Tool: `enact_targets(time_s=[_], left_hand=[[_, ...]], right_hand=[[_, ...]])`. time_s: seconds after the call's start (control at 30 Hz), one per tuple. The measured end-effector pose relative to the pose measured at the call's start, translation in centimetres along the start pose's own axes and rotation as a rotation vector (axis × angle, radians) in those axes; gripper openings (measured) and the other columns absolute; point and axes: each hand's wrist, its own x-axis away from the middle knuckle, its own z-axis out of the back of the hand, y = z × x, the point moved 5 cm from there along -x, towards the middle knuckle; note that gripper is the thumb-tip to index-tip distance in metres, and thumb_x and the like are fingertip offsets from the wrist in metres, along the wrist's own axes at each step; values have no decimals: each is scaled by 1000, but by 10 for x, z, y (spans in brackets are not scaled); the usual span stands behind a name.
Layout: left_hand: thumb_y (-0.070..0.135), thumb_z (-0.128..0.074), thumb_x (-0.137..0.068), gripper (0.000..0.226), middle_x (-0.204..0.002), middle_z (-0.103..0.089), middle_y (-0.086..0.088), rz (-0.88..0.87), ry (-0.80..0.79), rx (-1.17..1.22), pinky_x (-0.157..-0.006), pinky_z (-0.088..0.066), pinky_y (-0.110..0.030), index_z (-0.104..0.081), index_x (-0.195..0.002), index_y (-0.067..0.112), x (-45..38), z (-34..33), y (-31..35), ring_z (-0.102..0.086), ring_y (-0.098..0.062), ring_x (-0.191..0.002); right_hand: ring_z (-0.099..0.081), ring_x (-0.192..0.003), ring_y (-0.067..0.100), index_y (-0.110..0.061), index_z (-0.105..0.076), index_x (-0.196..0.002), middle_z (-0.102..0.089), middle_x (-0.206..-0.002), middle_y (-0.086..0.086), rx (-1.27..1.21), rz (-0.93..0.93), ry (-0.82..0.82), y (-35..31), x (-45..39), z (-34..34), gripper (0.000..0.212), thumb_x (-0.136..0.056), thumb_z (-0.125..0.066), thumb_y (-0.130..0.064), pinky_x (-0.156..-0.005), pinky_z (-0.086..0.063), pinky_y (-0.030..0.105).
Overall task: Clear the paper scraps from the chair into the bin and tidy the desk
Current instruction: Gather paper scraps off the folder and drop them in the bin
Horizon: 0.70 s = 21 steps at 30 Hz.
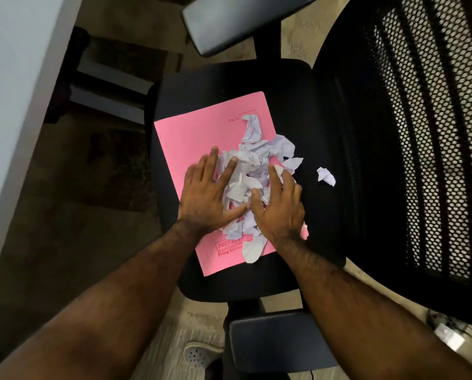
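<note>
From the head camera, a flat pink card folder [201,149] with printed lettering lay slantwise on the dark padded seat of the office chair [306,105]. A heap of crumpled white paper scraps [252,165], creased and jagged, sat on the folder's side nearer the chair's honeycomb mesh backrest [421,133]. One stray scrap [326,176] lay off the folder, on the seat between it and the backrest. The left hand [206,196] and right hand [280,207] pressed palm-down on the heap, thumbs nearly touching, fingers [230,168] spread and flat, grasping nothing. Smooth grey armrests [229,20] flanked the seat beyond and before the folder. A perforated pale shoe [199,355] showed on the floor below.
</note>
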Motion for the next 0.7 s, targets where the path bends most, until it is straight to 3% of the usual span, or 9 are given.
enact_targets(time_s=[0.2, 0.33, 0.43, 0.57, 0.7], left_hand=[[54, -44, -89, 69, -150, -35, -21, -131, -34, -51, -97, -40, -49, -31, -148, 21, -12, -2, 8, -46, -37, -124], [36, -54, -88, 54, -119, -57, -28, -155, -29, -33, -72, -52, -44, -50, -134, 9, -18, 3, 15, -58, -40, -91], [26, -61, -88, 42, -93, -58, -23, -178, -27, 27, -52, -47, -35, -55, -124, 4, -23, 14, 21, -56, -36, -68], [17, -58, -86, 26, -85, -59, -22, -183, 36, 103, -50, -42, -30, -62, -104, -1, -28, 29, 28, -54, -36, -61], [17, -47, -89, 27, -87, -61, -20, -9, 144, 254, -56, -50, -35, -64, -99, -1, -26, 43, 25, -56, -35, -65]], right_hand=[[-55, -95, 29, -15, -55, -127, -59, -116, 13, 43, 204, 48, -10, -4, -9, 44, -98, -40, -45, -61, -54, 38], [-57, -81, 27, -11, -61, -116, -59, -99, 14, 48, 274, 46, -8, -11, -10, 38, -97, -47, -41, -47, -51, 33], [-58, -71, 27, -4, -65, -106, -58, -88, 15, -44, 332, 35, -5, -16, -6, 38, -97, -50, -38, -45, -52, 36], [-57, -59, 27, 1, -63, -90, -57, -81, 15, -167, 340, 83, -3, -19, 9, 30, -95, -53, -28, -45, -52, 33], [-58, -60, 27, 1, -63, -89, -57, -82, 15, -225, 327, 133, -4, -15, 25, 29, -97, -55, -26, -46, -52, 34]])
